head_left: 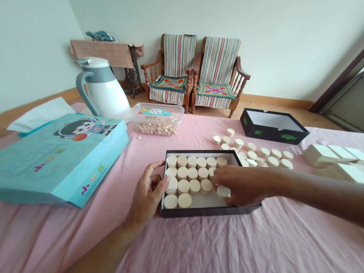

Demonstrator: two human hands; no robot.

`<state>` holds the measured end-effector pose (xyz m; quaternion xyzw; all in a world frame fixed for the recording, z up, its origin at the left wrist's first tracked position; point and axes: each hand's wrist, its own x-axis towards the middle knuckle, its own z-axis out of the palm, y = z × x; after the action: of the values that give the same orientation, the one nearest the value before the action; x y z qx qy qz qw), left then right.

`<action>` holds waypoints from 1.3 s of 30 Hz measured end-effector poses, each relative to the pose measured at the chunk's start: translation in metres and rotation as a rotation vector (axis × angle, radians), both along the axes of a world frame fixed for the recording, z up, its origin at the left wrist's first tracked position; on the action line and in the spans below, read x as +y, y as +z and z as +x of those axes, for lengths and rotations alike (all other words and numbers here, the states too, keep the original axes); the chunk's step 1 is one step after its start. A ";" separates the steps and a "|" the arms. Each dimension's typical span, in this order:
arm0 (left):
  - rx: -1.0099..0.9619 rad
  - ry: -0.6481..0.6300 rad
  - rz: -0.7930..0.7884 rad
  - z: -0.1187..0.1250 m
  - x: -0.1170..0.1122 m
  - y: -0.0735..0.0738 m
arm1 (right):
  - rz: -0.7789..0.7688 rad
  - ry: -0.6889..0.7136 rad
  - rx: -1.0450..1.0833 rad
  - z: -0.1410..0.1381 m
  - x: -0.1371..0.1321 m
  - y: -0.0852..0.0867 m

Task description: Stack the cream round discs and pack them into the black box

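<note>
A shallow black box (210, 210) with a pale inside lies on the pink cloth, holding rows of round cream-white discs (192, 173), some in short stacks. My left hand (146, 194) is closed on the box's left end, its thumb at the edge of a disc stack. Inside the right part of the box, my right hand (240, 185) grips a stack of round discs (223, 192) in its fingers. That hand hides the box's right side. Bare box floor shows between the front left discs and my right hand.
Loose discs (251, 146) lie behind the box to the right. Further right are a black lid (274, 134) and stacks of pale square cards (321, 154). A blue carton (55, 155), a white jug (107, 93) and a clear tub of small beige pieces (158, 126) stand to the left.
</note>
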<state>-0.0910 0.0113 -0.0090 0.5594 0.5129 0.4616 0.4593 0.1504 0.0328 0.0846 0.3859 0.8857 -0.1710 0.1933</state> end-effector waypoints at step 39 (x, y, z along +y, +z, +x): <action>-0.001 0.011 -0.021 0.001 -0.001 0.003 | -0.246 -0.336 0.234 -0.003 -0.011 -0.009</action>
<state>-0.0903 0.0105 -0.0060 0.5514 0.5205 0.4593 0.4627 0.1470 0.0217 0.0752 0.4788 0.7980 -0.3511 0.1037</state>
